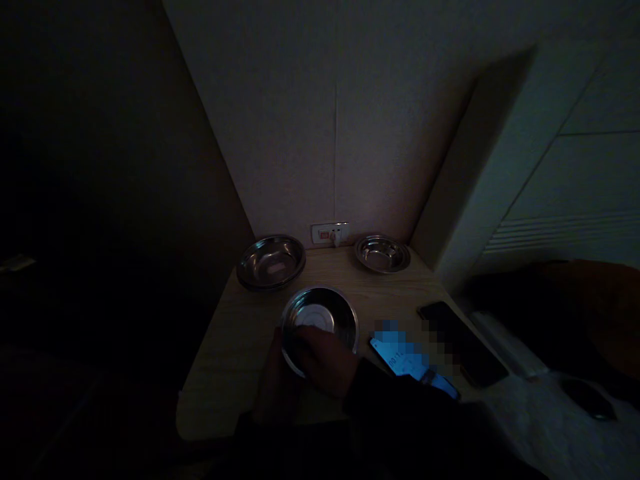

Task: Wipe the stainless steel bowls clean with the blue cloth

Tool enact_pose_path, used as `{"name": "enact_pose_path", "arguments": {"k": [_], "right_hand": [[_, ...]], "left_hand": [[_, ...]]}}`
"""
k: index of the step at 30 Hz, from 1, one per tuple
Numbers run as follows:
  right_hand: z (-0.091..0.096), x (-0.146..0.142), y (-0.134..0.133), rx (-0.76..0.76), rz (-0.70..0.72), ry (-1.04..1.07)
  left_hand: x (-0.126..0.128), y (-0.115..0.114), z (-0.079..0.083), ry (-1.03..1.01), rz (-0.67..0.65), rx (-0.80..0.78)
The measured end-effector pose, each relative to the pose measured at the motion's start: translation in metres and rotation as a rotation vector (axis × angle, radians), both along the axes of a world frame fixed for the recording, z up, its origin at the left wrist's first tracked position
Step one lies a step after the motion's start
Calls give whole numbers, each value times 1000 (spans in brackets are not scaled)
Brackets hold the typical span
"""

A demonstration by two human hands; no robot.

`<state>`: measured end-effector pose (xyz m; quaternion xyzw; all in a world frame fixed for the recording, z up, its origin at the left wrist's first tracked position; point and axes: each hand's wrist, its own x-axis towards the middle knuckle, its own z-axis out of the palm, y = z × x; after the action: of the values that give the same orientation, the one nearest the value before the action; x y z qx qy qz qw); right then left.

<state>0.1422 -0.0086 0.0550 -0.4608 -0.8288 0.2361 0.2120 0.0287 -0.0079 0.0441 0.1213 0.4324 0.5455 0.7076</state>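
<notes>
A shiny metal bowl [345, 313] is tilted toward me above the near part of a small wooden table [215, 373]. My left hand [275, 383] grips its near left rim from outside. My right hand [325, 357] reaches over the near rim into the bowl, fingers curled together against the inner wall. A dark patch shows at the fingertips; in the dim light I cannot make out whether it is a held thing or shadow.
Stacked metal basins [273, 263] stand back left, and smaller nested metal bowls [383, 255] back right. A lit phone [407, 360] and a dark phone [470, 350] lie on the right. A wall socket [330, 233] with a plug is behind. Bedding [540, 413] borders the right side.
</notes>
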Motion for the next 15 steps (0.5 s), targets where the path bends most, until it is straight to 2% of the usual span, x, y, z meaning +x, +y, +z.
{"name": "enact_pose_path", "arguments": {"k": [2, 3, 5, 7, 9, 11, 13, 15], "right_hand": [[-9, -6, -11, 50, 28, 163], [-13, -4, -15, 100, 91, 151], [-17, 12, -18, 198, 221, 12], [-18, 35, -14, 256, 254, -165], [-16, 53, -6, 281, 233, -287], [-15, 57, -1, 274, 216, -335], [-18, 46, -2, 227, 225, -273], [-24, 27, -5, 166, 208, -109]], "left_hand": [[-6, 0, 5, 13, -15, -43], [-10, -1, 8, 31, -36, -57], [-17, -1, 11, 70, -74, -41], [-21, -1, 9, 132, -71, 14], [-21, 0, 4, 323, -38, 77], [-19, 1, 0, 626, 2, 119], [-15, 2, 1, 860, -3, 148], [-13, 2, 6, 961, -17, 134]]}}
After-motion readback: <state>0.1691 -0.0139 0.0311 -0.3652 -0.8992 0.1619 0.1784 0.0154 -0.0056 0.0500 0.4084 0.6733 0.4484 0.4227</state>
